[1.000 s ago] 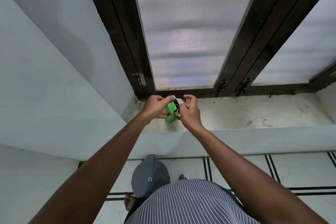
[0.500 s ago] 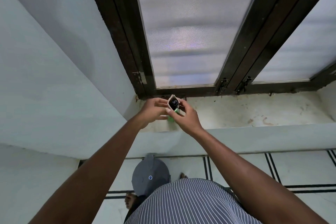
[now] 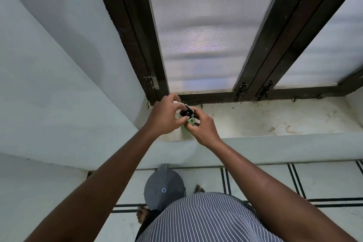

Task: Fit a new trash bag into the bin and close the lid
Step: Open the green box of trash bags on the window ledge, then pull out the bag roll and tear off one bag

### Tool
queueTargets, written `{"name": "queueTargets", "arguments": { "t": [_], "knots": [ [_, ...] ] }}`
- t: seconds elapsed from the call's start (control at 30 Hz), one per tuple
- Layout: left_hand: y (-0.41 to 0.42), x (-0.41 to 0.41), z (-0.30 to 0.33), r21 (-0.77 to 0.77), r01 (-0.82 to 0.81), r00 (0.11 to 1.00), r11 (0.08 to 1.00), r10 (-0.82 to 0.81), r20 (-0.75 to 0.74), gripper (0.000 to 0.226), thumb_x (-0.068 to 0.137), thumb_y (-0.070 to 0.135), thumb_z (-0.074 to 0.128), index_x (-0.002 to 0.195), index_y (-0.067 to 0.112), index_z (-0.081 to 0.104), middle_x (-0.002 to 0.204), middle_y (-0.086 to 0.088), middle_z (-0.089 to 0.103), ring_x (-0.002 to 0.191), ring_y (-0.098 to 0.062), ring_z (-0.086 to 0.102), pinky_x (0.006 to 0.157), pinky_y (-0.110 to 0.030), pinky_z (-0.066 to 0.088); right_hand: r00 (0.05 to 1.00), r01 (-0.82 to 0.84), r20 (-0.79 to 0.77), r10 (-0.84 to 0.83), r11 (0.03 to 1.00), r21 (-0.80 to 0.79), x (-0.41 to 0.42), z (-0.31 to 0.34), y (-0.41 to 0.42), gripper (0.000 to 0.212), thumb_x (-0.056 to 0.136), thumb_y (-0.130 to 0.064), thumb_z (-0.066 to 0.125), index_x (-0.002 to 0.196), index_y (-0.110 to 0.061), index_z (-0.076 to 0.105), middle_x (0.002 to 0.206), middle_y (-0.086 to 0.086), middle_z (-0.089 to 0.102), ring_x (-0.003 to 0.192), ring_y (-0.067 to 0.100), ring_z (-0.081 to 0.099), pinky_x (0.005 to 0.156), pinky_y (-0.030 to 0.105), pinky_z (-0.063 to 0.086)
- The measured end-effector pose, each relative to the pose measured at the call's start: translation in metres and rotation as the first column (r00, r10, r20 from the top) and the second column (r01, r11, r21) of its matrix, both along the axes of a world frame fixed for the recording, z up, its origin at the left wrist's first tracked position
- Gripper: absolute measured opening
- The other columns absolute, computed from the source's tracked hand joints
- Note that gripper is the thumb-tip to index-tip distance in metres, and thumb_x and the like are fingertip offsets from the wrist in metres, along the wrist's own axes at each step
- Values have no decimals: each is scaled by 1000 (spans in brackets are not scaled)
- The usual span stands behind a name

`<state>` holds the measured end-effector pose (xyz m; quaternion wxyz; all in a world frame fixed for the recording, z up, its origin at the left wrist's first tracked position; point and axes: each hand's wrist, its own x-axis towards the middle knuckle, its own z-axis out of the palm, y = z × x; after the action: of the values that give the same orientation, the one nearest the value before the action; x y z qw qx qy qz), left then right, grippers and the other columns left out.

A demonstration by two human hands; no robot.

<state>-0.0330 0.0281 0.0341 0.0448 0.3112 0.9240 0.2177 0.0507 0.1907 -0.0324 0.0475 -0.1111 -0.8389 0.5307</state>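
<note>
Over the window sill [image 3: 275,118] both my hands hold a small green and white box [image 3: 193,121] with its top open; something dark, the bag roll [image 3: 185,113], shows inside. My left hand [image 3: 167,116] has its fingers at the box opening. My right hand [image 3: 202,126] grips the box from the right and below. The grey bin [image 3: 164,188] stands on the floor below the sill, its round lid down.
A dark-framed window [image 3: 206,35] with frosted panes rises behind the sill. A white wall [image 3: 59,65] closes the left side. White floor tiles [image 3: 324,182] with black lines lie to the right of the bin. My bare feet [image 3: 142,215] stand beside it.
The box has been turned so its open end faces up, hiding most of the green side. My left fingers have moved onto the opening and both hands shifted slightly.
</note>
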Motion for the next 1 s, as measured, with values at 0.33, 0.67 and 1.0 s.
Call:
{"name": "queueTargets", "arguments": {
  "t": [0.33,0.67,1.0],
  "knots": [
    [31,-13,16,-433,58,995,900,-88,-51,32,86,52,76,109,29,81,125,9,65,125,-18,54,97,-44,40,998,-52,45,49,997,61,-2,-2,-1,52,96,-22,83,145,-22,66,130,-2,72,118,17,68,104,37,60],
    [1,-4,42,338,-292,955,895,250,161,30,70,46,82,87,24,70,90,13,72,79,-6,70,69,-31,61,986,78,135,-101,983,167,-2,-9,11,57,81,-32,87,127,-31,54,117,-6,64,110,19,60,94,37,49],
    [-22,-9,64,532,-701,697,475,300,651,19,83,25,80,87,10,70,91,-13,78,88,-25,83,70,-29,67,988,121,125,-86,944,-307,-22,51,-6,52,94,-27,59,144,-14,67,139,8,74,131,27,66,112,46,53]
  ]
}}
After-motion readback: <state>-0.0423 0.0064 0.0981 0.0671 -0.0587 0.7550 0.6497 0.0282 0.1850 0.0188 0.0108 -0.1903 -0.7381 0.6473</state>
